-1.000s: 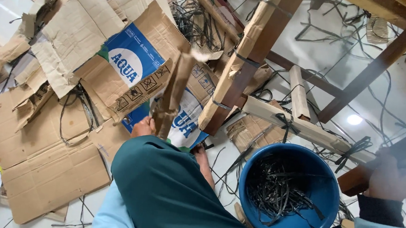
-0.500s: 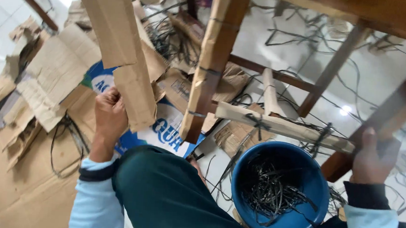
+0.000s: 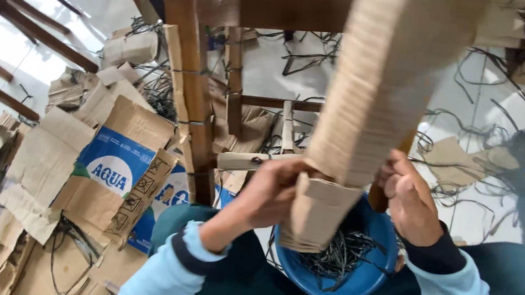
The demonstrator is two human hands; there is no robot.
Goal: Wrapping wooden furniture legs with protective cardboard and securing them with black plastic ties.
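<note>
The left hand (image 3: 271,194) closes around a long folded strip of brown corrugated cardboard (image 3: 370,106), its fingers wrapped over the strip's lower part where the fold bends. The right hand (image 3: 409,201) presses against the opposite edge of the same strip, thumb and fingers curled toward it; whether it truly clamps the strip cannot be told. From the grip the strip rises steeply toward the camera. Directly below both hands sits a round blue plastic bowl (image 3: 361,281) holding a tangle of thin black wire offcuts (image 3: 334,260); the strip's lower end hangs just over its rim. Beyond the hands stands a brown wooden chair frame (image 3: 190,81), its legs wrapped in cardboard. Left of the left hand, flattened blue-and-white printed cardboard boxes (image 3: 116,168) lie on the pale tiled floor (image 3: 267,74).
</note>
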